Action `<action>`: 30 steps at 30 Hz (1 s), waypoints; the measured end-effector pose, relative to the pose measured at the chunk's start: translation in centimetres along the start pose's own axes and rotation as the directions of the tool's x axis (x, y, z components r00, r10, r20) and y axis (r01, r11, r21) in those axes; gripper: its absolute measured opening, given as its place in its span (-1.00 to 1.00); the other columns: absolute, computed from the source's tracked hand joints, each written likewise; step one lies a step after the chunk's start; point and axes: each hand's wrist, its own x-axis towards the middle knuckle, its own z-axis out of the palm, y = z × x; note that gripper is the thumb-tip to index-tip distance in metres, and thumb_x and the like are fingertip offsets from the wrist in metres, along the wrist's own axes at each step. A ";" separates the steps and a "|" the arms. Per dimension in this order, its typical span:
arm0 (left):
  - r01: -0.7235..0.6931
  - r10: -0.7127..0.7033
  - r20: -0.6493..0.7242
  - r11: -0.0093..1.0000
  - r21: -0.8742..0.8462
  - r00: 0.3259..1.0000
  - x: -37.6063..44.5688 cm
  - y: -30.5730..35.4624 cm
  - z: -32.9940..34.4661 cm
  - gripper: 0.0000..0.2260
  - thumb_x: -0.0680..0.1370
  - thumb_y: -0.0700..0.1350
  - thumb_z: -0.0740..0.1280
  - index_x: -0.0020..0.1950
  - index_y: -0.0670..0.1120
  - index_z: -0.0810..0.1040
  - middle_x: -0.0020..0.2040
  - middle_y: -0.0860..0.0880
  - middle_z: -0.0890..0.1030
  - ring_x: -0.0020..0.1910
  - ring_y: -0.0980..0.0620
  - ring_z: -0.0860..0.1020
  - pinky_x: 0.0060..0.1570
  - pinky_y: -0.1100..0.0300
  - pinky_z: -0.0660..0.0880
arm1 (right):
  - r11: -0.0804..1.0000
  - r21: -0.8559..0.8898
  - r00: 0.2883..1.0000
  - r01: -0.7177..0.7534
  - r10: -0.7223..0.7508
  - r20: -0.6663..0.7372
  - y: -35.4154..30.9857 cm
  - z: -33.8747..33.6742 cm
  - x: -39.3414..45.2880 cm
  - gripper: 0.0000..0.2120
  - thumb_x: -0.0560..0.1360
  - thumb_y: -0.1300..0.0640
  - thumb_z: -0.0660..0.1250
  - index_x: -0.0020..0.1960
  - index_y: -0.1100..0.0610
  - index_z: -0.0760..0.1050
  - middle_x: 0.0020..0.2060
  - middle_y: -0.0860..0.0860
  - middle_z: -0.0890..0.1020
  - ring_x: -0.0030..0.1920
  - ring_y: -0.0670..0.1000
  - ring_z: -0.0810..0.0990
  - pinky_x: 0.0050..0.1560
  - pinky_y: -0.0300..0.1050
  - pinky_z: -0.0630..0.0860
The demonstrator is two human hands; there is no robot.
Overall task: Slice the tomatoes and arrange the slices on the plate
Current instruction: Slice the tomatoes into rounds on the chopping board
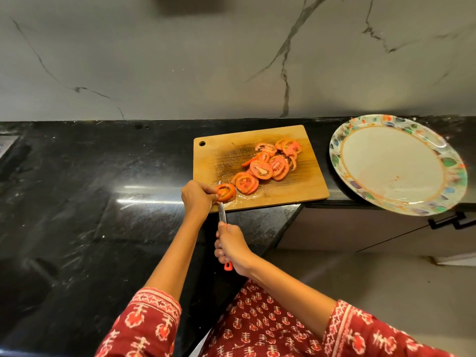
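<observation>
your left hand (pixel 197 195) is pinching the tomato (pixel 226 192) at the board's (pixel 283 194) near corner while your right hand (pixel 233 249) is gripping the knife (pixel 222 213), its blade running lengthwise away from that grip, just left of the tomato.

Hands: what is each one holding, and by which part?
The left hand pinches the tomato piece at its left side on the cutting board. The right hand grips the knife by its orange handle.
</observation>
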 end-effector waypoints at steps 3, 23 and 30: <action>0.002 -0.002 -0.006 1.000 -0.010 1.000 -0.1 0.0 -0.1 -0.92 0.39 -0.28 0.46 -0.13 -0.20 0.68 -0.18 -0.11 0.66 -0.20 0.06 0.56 -0.34 0.35 0.41 | 1.000 -0.011 1.000 0.010 -0.010 -0.018 -0.3 0.3 0.2 -0.70 0.65 0.02 -0.03 -0.22 0.09 0.24 -0.46 -0.03 0.26 -0.59 -0.14 0.23 -0.60 -0.32 0.11; -0.243 0.211 0.169 0.950 0.196 0.963 1.9 -0.2 -2.2 -0.61 0.35 -0.25 0.50 0.15 -0.24 0.56 -0.03 -0.22 0.64 -0.06 -0.12 0.60 0.07 0.05 0.52 | 0.787 -0.610 0.973 0.091 -0.200 -0.113 -1.1 -0.5 1.4 -0.71 0.64 0.09 0.00 -0.03 0.20 0.44 -0.33 0.07 0.47 -0.46 0.01 0.44 -0.61 -0.27 0.27; -0.334 0.292 0.197 0.915 0.228 0.936 2.2 -0.2 -2.1 -0.84 0.39 -0.27 0.45 -0.04 -0.23 0.66 -0.08 -0.18 0.65 -0.09 -0.05 0.59 -0.02 0.17 0.50 | 0.900 -0.434 0.994 0.033 -0.077 -0.083 -1.5 -1.2 1.6 -0.69 0.63 0.01 0.01 -0.24 0.06 0.30 -0.45 0.01 0.39 -0.55 -0.06 0.35 -0.57 -0.20 0.23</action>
